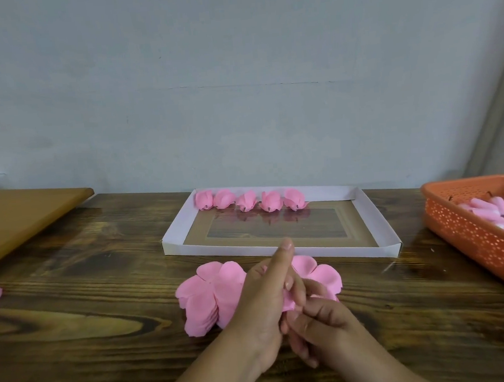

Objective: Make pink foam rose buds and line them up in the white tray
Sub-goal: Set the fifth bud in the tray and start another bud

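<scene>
Left hand (264,304) and right hand (318,321) together, pinching petal (290,304) over petal pile (211,296), likely rolling bud; five buds (247,202) line tray (282,247) back wall.

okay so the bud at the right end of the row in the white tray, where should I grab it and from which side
Pinch the right-end bud by its rounded petal body, coming from above. It lies on its side with the small dark stem tip toward you, and the tray wall and neighbouring bud crowd its back and left.

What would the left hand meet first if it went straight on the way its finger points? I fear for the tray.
Probably the near wall of the white tray; the left hand points its finger at it. Depth is unclear.
</scene>
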A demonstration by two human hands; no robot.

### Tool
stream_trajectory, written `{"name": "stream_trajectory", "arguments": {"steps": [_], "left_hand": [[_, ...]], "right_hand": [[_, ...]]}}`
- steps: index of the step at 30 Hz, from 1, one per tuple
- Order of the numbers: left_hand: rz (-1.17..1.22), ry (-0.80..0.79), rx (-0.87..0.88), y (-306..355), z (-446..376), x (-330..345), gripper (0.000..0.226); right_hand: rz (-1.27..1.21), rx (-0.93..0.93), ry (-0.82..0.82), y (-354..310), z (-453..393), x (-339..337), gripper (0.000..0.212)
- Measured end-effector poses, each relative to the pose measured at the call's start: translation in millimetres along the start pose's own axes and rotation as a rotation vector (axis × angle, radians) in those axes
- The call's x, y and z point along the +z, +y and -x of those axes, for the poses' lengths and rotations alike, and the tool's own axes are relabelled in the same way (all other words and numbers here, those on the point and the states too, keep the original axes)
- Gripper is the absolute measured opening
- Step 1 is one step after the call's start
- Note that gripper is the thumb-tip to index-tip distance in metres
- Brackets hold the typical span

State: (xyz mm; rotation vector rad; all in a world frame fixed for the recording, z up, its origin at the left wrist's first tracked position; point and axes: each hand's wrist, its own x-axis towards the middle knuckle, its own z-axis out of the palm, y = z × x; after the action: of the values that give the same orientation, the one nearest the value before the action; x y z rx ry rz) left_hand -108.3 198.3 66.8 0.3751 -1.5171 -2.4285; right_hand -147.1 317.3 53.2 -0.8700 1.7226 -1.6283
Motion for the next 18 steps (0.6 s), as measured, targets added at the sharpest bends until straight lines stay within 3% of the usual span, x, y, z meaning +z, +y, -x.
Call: {"name": "stream_trajectory", "arguments": {"steps": [2,11,15,18], "left_hand": [[-0.048,0.003,0.005,-2,-2,-1,0.056],[-0.332,-0.137,0.169,-6,-3,1,0.066],[-0.356,-0.117,0.206,-10,-5,1,0.045],[-0.367,-0.183,0.202,-15,-7,-2,0.058]], "right_hand": [[0.079,-0.016,0.037,-3,0,-9,0.02],[-0.068,-0.005,-0.033,-5,-2,-25,0.024],[-0.068,-0.02,-0.073,-1,-5,-32,0.025],[-0.06,-0.049,-0.106,0,-6,-36,0.023]]}}
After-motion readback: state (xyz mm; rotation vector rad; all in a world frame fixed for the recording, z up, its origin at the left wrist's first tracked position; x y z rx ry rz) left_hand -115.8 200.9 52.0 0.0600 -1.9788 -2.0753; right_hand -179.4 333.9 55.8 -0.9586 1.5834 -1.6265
